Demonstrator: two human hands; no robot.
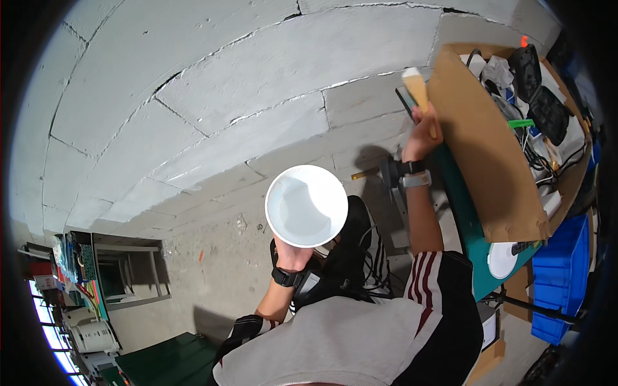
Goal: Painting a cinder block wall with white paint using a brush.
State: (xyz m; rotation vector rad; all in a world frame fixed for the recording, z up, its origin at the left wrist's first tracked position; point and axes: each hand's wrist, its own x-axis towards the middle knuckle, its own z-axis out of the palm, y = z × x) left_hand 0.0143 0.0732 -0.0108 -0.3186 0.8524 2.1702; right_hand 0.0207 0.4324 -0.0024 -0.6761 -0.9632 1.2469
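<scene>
My left hand [293, 255] holds up a round white bucket [273, 222], its open top facing me. Inside is white paint [302, 199], part of it in shadow. The fingers of that hand are mostly hidden beneath the bucket. Out to the right, my raised right hand [422, 135] is closed around a paintbrush [417, 89] with a tan handle and a white tip. The brush points up toward the wall [373, 51], apart from the bucket; whether its tip touches the wall I cannot tell.
At right, a big cardboard box [479, 141] of cables and cases stands on a green table [460, 193]. A round white lid [502, 259] lies beside it. Blue bins [561, 276] are farther right. A green surface [167, 360] and a metal frame [158, 273] are at left.
</scene>
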